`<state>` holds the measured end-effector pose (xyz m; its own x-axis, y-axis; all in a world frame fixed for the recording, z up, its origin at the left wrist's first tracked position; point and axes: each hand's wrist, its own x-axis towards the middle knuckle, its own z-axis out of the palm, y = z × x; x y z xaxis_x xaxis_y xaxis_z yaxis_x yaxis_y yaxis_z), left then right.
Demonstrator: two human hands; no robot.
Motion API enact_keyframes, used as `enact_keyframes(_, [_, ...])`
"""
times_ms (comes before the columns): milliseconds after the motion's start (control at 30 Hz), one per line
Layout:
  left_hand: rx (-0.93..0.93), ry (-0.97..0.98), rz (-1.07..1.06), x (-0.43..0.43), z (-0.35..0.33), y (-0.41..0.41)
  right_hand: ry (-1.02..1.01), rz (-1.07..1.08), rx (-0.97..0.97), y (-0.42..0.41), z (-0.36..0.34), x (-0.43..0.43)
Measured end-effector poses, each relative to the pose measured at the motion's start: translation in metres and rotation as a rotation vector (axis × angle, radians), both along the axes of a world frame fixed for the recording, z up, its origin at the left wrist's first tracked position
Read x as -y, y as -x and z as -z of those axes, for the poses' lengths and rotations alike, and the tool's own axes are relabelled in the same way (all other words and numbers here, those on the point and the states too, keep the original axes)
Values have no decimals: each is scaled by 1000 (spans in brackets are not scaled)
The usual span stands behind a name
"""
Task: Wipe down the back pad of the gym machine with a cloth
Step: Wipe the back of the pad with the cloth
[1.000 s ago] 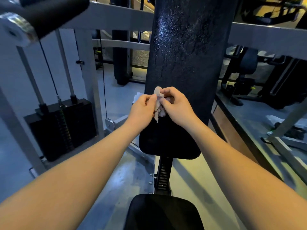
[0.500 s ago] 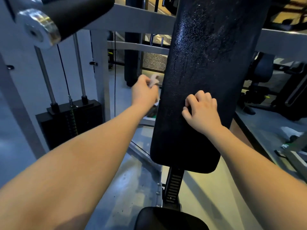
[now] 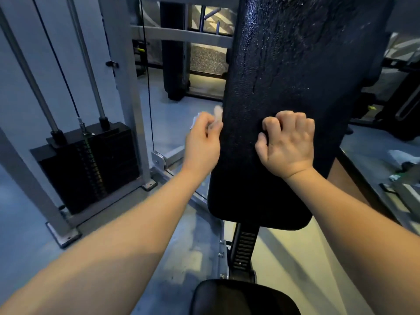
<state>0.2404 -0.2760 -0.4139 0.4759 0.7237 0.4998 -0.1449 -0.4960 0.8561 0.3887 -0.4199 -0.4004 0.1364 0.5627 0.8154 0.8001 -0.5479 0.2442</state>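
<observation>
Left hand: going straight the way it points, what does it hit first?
Probably the left edge of the back pad. The left hand grips the cloth right beside that edge, pointing up and slightly right toward it. Depth is unclear, so it might pass alongside instead.

The left grip (image 3: 202,142) and right grip (image 3: 287,144), which a second ago pinched the cloth (image 3: 217,115) together in front of the back pad (image 3: 284,64), have parted. The left has carried the cloth to the pad's left edge. The right has let go and rests, fingers curled, on the pad's face.
</observation>
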Motion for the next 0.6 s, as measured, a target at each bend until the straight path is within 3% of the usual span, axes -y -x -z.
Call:
enact_keyframes(100, [-72, 54, 32, 23, 35, 24, -17, -2, 6, 1, 1, 2])
enact_keyframes(200, [63, 112, -9, 11, -18, 0, -15, 0, 1, 2, 1, 1])
enact_keyframes(300, [147, 28, 34, -5, -59, -14, 1, 9, -22, 2, -1, 0])
enact_keyframes(467, [-62, 65, 8, 21, 37, 29, -7, 16, -15, 2, 0, 0])
enact_keyframes(600, [-30, 105, 1, 22, 30, 32, -25, 11, -11, 2, 1, 1])
